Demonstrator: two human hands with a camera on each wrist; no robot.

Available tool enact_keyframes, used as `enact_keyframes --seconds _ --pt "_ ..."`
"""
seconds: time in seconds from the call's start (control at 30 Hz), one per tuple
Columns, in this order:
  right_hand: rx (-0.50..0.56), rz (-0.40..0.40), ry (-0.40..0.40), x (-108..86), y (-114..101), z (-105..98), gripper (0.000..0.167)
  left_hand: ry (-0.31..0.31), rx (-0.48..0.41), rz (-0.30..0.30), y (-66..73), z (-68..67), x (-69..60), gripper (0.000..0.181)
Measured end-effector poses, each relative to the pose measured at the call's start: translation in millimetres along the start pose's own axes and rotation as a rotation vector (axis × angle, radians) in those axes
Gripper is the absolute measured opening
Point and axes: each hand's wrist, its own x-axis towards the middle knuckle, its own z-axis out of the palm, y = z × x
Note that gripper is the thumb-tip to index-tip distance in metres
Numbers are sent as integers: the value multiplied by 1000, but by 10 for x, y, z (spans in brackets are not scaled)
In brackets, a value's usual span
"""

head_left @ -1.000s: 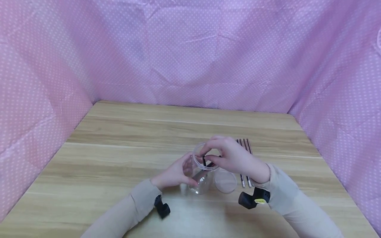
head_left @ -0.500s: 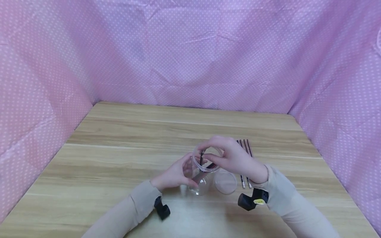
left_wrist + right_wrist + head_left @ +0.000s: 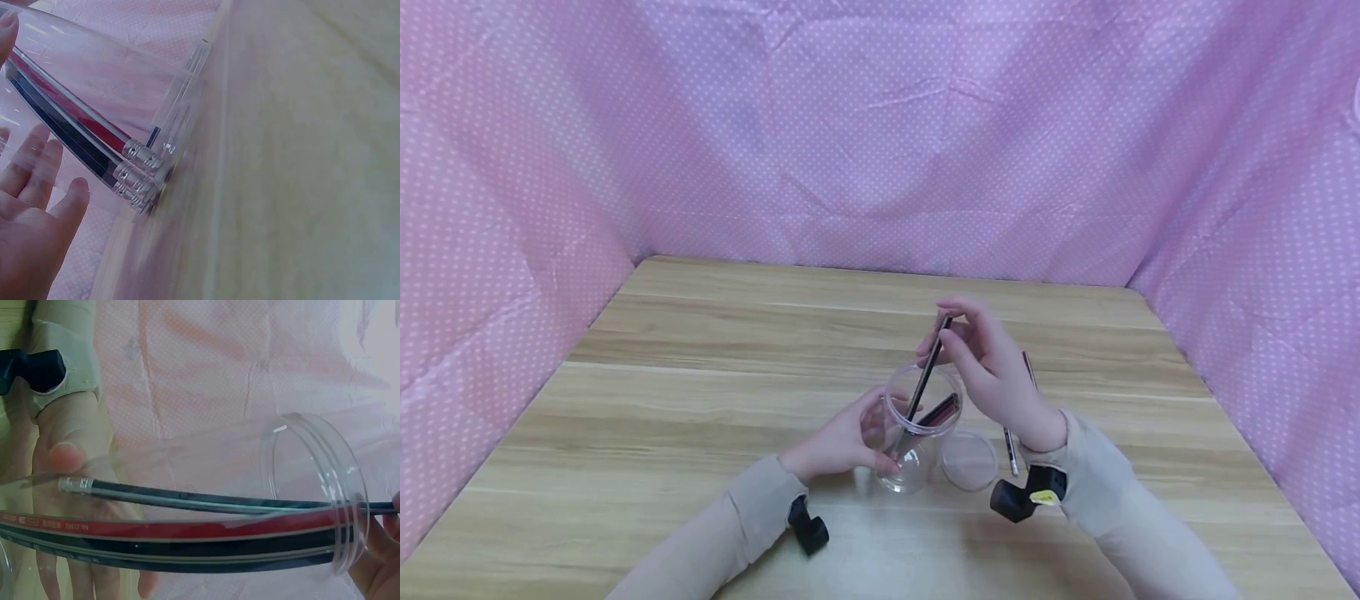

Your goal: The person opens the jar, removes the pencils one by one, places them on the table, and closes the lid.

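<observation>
My left hand (image 3: 838, 437) holds a clear plastic jar (image 3: 904, 477) that stands on the table, thumb on the near side and fingers round the far side. In the right wrist view, red and black pencils (image 3: 206, 528) lean inside the jar (image 3: 294, 444); their eraser ends (image 3: 137, 175) rest at the bottom in the left wrist view. Above the jar mouth, my right hand (image 3: 1000, 379) pinches the upper end of a dark pencil (image 3: 929, 360). This pencil slants into the jar, apart from the leaning bunch.
A round clear lid (image 3: 968, 461) lies right of the jar. Beyond it lie loose pencils (image 3: 1011, 452), partly covered by my right hand and wrist. The wooden table (image 3: 715, 333) is enclosed by pink dotted cloth (image 3: 880, 142).
My right hand has risen from the jar's mouth and tilted back, still with the dark pencil, whose length now shows above the rim. The left hand and jar stay put.
</observation>
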Motion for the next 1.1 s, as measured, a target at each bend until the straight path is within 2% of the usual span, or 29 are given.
enact_keyframes --seconds 0.17,0.33,0.43,0.53,0.63,0.9,1.1 --pt "33 123 117 71 45 -14 23 -18 -16 6 9 -22 5 80" --pt "52 313 182 155 99 -39 25 -29 -19 7 15 -46 8 79" --pt "57 413 159 212 118 -50 25 -29 -23 9 10 -67 11 81" --pt "48 472 95 258 114 -49 25 -23 -9 7 9 -86 12 82" --pt "41 497 48 282 109 -44 27 -15 10 -1 16 -99 10 81" --pt "109 492 28 267 166 -83 31 -37 -36 19 21 -114 7 81" --pt "148 412 -110 250 222 -140 46 -41 -37 27 15 -120 3 83"
